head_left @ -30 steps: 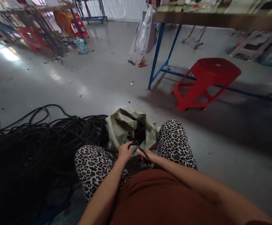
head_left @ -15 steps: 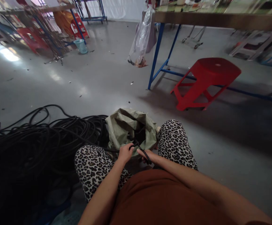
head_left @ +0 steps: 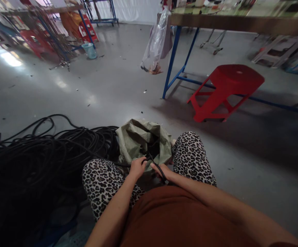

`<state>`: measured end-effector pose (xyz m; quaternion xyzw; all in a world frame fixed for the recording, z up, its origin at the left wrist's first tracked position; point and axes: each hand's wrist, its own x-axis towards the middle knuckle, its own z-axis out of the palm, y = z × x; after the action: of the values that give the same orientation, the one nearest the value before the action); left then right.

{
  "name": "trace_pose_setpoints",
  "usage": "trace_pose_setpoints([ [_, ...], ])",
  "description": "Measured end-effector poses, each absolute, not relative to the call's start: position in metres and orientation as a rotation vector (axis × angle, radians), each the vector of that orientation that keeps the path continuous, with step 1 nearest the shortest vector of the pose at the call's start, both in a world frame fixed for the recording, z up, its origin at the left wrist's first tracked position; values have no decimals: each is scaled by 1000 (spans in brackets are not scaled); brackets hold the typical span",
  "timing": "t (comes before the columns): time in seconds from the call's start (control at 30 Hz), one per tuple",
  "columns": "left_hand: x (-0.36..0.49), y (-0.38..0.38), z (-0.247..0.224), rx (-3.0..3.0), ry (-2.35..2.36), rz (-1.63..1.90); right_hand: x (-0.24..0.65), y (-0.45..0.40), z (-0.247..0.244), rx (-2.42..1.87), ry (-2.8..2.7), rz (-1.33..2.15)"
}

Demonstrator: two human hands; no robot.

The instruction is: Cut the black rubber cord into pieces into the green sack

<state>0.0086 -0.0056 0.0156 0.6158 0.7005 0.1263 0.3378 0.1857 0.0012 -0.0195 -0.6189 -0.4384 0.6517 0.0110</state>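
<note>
Left hand (head_left: 138, 167): thumb and fingers curled in a pinch on a black cord (head_left: 123, 165), the end poking out toward the right hand (head_left: 165, 171). Right hand: wrapped about the dark handles of a pair of scissors (head_left: 160, 169), blades angled forward and left, by the cord's end; too small to tell if they touch it. Narrow gap between the hands. Patterned trousers (head_left: 101, 175), a knee close on either side; sideways room tight.

Just ahead of and below the hands: olive sack (head_left: 125, 142), mouth spread, rim crumpled and uneven, dark inside. Left of the hands, past the left knee: heap of black cord (head_left: 69, 144), loops reaching the sack's left side; lower part lost in shadow.

Beyond the sack's far rim: grey floor (head_left: 108, 89), wide run ahead and left, small scraps scattered. Ahead-right of the hands: red stool (head_left: 237, 75), then the bench (head_left: 215, 22), brown front edge and blue legs bounding that side. Transparent bag (head_left: 156, 41) hangs by its left corner. Far ahead-left: light-blue basket (head_left: 89, 50) on the floor.
</note>
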Motion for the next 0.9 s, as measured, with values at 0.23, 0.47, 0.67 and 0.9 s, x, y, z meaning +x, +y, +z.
trace_pose_setpoints([
  [0.23, 9, -7, 14, 1571, 1830, 358, 185, 3, -2, -1941, -1589, 1960],
  [0.47, 8, -6, 12, 1577, 1832, 365, 184, 3, 8, -1952, -1551, 1985],
  [0.67, 8, -6, 11, 1554, 1855, 371, 186, 4, 9, -1941, -1651, 1926],
  [0.9, 7, -5, 12, 1559, 1863, 362, 187, 3, 15, -1896, -1695, 1879],
])
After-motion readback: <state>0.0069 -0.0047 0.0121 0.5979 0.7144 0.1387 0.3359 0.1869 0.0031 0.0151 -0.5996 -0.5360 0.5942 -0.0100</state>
